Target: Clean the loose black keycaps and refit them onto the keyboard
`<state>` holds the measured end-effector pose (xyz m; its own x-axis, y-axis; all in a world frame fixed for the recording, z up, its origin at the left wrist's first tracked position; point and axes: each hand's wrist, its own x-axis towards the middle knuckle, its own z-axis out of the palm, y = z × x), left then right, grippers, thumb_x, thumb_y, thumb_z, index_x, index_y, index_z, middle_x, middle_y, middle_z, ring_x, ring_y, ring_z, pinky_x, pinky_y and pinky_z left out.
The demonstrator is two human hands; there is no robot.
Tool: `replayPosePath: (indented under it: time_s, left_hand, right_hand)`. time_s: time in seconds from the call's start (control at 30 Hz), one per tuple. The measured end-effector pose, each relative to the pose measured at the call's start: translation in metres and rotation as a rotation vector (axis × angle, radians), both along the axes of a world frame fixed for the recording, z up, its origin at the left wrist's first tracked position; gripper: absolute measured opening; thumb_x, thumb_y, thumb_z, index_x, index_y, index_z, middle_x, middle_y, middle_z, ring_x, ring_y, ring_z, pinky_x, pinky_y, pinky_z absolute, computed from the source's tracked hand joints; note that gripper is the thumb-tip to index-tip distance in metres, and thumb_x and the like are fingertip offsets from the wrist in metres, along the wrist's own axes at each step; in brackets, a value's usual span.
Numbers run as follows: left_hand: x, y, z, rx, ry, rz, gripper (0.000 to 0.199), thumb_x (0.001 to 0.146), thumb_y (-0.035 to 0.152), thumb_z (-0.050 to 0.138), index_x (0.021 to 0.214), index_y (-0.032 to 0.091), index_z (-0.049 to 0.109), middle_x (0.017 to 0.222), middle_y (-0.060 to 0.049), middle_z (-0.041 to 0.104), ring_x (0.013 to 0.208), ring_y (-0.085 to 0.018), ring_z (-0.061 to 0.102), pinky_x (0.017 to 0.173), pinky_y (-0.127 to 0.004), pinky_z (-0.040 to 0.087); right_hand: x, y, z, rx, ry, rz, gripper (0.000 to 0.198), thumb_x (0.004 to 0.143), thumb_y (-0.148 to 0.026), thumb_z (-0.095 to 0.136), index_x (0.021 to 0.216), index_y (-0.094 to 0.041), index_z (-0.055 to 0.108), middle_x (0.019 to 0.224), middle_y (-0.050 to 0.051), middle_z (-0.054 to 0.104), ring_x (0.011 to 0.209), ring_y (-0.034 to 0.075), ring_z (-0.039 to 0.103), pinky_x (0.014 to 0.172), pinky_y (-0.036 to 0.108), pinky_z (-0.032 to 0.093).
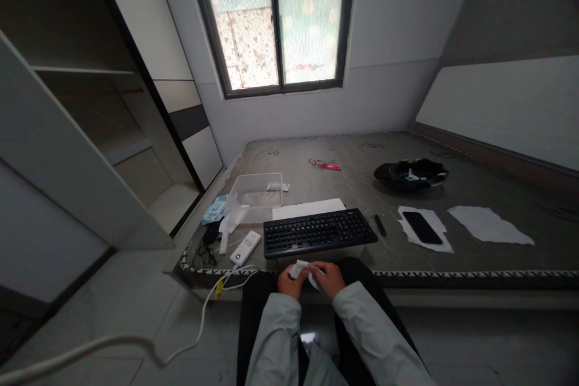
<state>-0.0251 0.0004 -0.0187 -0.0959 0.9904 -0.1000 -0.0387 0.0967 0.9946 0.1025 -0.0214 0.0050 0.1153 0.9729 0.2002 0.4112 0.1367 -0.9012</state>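
My left hand point(290, 283) and my right hand point(329, 279) are close together above my lap, at the mattress's front edge. Between them is a crumpled white tissue point(299, 268), pinched by the fingers of both hands. Just beyond lies a black keyboard point(319, 232), tilted slightly, with a white sheet point(310, 208) behind it. Left of the keyboard rests a white power bank point(246, 248) with a white cable point(203, 316) running from its end down toward the floor.
A clear plastic box point(256, 212) stands left, beside a blue packet point(215, 210) and black cables point(205, 253). To the right are a small black stick point(380, 225), a phone point(423, 227) on white paper, another paper sheet point(491, 224) and a black cap point(411, 175). A red item point(325, 165) lies farther back.
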Motion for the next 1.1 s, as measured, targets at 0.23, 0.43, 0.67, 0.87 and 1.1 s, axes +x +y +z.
replayPosePath:
  time_s: [0.23,0.43,0.67,0.87,1.1]
  left_hand:
    - [0.0,0.0,-0.006,-0.001,0.171,0.017,0.029,0.052,0.037,0.071,0.068,0.013,0.071,0.055,-0.001,0.064,0.055,-0.017,0.056,0.054,-0.025,0.043]
    - [0.0,0.003,-0.016,0.017,0.15,-0.002,0.034,0.058,0.044,0.064,0.064,0.01,0.069,0.051,-0.002,0.061,0.051,-0.016,0.054,0.05,-0.024,0.04]
    - [0.001,0.007,-0.023,0.005,0.059,0.022,0.04,0.052,0.043,0.068,0.071,0.009,0.069,0.057,-0.004,0.064,0.056,-0.018,0.058,0.053,-0.025,0.044]
    - [0.002,0.005,-0.017,-0.01,0.076,0.1,0.042,0.05,0.046,0.068,0.071,0.009,0.069,0.06,-0.005,0.066,0.059,-0.02,0.06,0.055,-0.026,0.046]
    - [0.0,0.003,-0.01,-0.03,0.171,0.09,0.041,0.053,0.046,0.066,0.07,0.009,0.069,0.062,-0.007,0.067,0.064,-0.022,0.061,0.058,-0.027,0.045]
  right_hand:
    - [-0.001,0.002,-0.003,-0.032,0.021,-0.047,0.026,0.072,-0.041,0.055,0.081,-0.022,0.07,0.08,0.004,0.071,0.077,0.022,0.064,0.071,0.032,0.048]
    - [-0.002,0.002,-0.004,-0.037,-0.015,-0.044,0.029,0.075,-0.042,0.05,0.08,-0.02,0.069,0.08,0.005,0.07,0.076,0.022,0.063,0.071,0.03,0.047]
    - [0.001,0.002,-0.002,-0.002,0.002,-0.006,0.026,0.077,-0.031,0.045,0.087,-0.02,0.067,0.084,0.004,0.068,0.08,0.02,0.062,0.074,0.029,0.046]
    - [-0.001,-0.001,0.006,0.098,-0.086,0.036,0.024,0.071,-0.02,0.049,0.087,-0.021,0.067,0.088,0.005,0.064,0.086,0.019,0.058,0.08,0.029,0.044]
    - [-0.002,-0.001,0.005,0.07,-0.076,0.041,0.023,0.07,-0.02,0.053,0.088,-0.022,0.066,0.087,0.004,0.063,0.085,0.019,0.059,0.081,0.03,0.044]
